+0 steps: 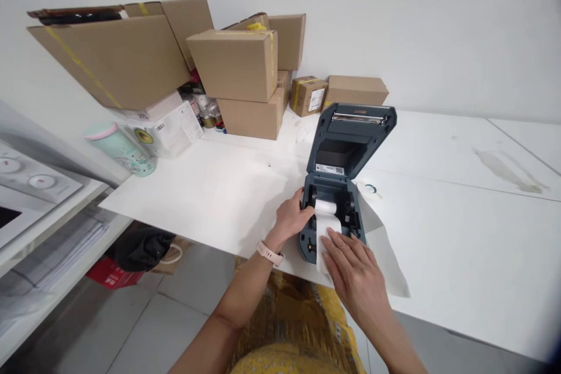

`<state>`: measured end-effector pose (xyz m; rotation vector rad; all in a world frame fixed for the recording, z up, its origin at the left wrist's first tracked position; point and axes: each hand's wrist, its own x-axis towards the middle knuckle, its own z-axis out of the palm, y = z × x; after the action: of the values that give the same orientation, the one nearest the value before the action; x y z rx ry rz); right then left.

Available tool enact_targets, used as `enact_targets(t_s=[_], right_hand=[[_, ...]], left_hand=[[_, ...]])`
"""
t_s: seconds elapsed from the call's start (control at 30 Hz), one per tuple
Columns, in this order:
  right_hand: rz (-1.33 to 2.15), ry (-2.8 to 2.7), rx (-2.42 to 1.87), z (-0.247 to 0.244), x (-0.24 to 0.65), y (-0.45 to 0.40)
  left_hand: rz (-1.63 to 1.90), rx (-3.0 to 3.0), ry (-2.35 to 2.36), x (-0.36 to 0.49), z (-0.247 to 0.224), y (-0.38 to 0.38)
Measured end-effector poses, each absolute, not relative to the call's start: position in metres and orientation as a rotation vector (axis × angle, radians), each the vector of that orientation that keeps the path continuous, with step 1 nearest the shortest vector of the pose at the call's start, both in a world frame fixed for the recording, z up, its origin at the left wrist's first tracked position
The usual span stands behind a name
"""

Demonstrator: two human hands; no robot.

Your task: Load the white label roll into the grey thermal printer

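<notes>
A dark grey label printer (354, 146) stands on the white table with its lid raised. Inside it lies a white paper roll (325, 207), and a strip of paper (323, 239) runs from it over the printer's front edge. My left hand (293, 215) grips the printer's left side, its thumb at the inner edge beside the roll. My right hand (353, 260) lies on the strip near the front, fingers stretched out flat over the paper and the printer's front right.
White table (460, 234) with a loose backing sheet (388, 257) right of the printer. Cardboard boxes (236, 64) are stacked at the back left, with smaller boxes (355, 90) behind the printer. A mint bottle (127, 149) stands at left, near a microwave (35, 187) on a shelf.
</notes>
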<state>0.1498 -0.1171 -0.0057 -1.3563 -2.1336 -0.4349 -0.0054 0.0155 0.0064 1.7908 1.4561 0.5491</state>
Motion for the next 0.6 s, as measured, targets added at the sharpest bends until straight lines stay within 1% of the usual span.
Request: enact_targets(t_s=[0.2, 0.6], right_hand=[[-0.429, -2.129, -1.358, -0.0033, 0.1496, -0.117], [-0.409, -2.12, -1.361, 0.0001, 0.1489, -0.1182]], left_hand=[[0.558, 1.761, 1.423, -0.0078, 0.0051, 0.0144], [0.438, 1.82, 1.417, -0.0102, 0.0055, 0.0171]])
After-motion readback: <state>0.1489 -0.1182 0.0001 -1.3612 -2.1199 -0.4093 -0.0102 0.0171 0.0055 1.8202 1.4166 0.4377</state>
